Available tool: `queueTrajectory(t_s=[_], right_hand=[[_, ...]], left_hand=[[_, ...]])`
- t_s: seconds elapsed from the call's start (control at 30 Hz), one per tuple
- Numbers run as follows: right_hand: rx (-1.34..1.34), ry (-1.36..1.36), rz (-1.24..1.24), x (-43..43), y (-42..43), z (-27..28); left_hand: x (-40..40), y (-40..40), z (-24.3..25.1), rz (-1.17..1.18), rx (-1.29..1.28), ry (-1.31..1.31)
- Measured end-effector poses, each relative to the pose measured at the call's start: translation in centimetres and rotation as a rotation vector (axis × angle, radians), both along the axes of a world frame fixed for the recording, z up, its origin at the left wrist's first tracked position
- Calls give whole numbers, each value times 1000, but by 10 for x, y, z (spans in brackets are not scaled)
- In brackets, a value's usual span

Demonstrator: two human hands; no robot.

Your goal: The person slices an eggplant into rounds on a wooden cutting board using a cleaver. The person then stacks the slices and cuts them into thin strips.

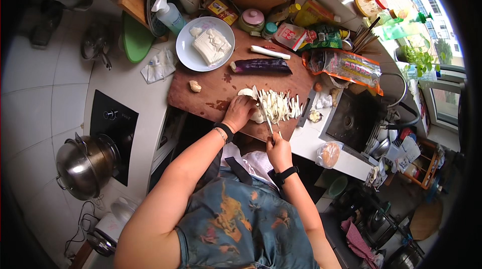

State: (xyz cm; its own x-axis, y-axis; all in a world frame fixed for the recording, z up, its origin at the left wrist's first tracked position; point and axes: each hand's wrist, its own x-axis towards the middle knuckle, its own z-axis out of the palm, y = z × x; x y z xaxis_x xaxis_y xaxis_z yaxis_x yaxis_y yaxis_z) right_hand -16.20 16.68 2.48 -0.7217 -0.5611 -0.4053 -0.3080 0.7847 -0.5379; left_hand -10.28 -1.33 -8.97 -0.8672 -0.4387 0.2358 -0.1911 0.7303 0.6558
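Observation:
My right hand (279, 153) grips the handle of a kitchen knife (264, 112), its blade upright against the cut food on a brown cutting board (211, 99). My left hand (241, 111) presses pale round vegetable slices (245, 92) with curled fingers, just left of the blade. To the blade's right lies a heap of pale strips (280, 105), some dark-edged. Farther back are a purple eggplant piece (261, 66) and a white scallion stalk (270, 52). A small ginger-like piece (195, 86) rests at left. A white plate (182, 52) holds a block of tofu (211, 46).
A sink (348, 118) lies right of the board, with a bagged round item (329, 154) on the counter edge. At left, a steel pot (84, 167) stands on a black cooktop (113, 126). Jars, packets and a spray bottle (169, 15) crowd the back.

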Motion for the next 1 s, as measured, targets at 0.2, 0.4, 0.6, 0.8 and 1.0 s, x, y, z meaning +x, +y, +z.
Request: queueTrajectory(t_s=[0.2,0.4,0.6,0.8,1.0], right_hand=[[54,-34,-26,8,10,-7],[29,57,-2,5,-17,-35],[-135,61,-72,-4,-26,-59],[-49,35,-49,6,-10,-11],[44,-13,-67,17,3,-3]], left_hand=[[-2,1,4,-26,13,8],[1,2,-5,-19,5,-57],[-3,1,-1,-13,-22,-13],[0,-3,-6,-8,-23,38],[1,-4,1,-38,53,22]])
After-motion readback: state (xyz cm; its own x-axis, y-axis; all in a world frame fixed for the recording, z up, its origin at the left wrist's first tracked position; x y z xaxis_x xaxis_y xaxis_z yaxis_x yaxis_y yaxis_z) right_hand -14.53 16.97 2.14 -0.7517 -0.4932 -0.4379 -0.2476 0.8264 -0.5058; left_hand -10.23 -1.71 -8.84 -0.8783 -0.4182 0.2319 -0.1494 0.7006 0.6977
